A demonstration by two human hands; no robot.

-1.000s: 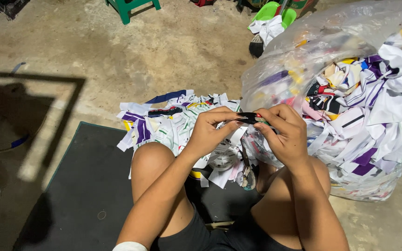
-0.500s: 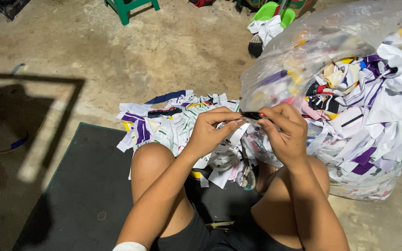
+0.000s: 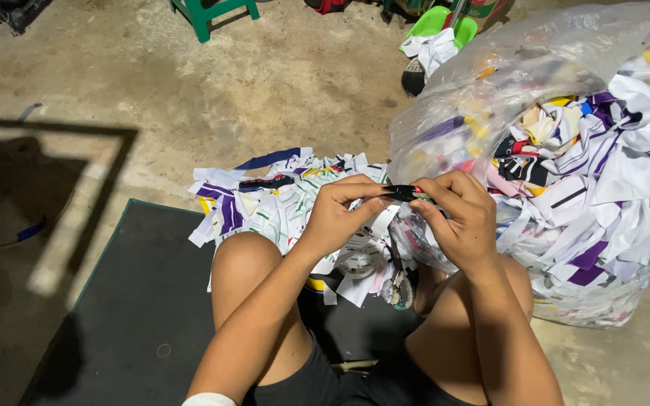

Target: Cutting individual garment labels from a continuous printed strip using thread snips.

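Seated on a dark mat (image 3: 137, 301), the person pinches a small dark strip (image 3: 402, 193) between the closed fingers of left hand (image 3: 338, 218) and right hand (image 3: 457, 222), above the scrap pile (image 3: 265, 199), beside a clear bag (image 3: 566, 150).

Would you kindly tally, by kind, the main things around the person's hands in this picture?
Hands: 2, left hand and right hand, both pinching one small dark piece
Small dark piece: 1
Clear plastic bag stuffed with scraps: 1
Loose heap of printed scraps on the floor: 1
Dark mat: 1
Green stool: 1
Total: 7
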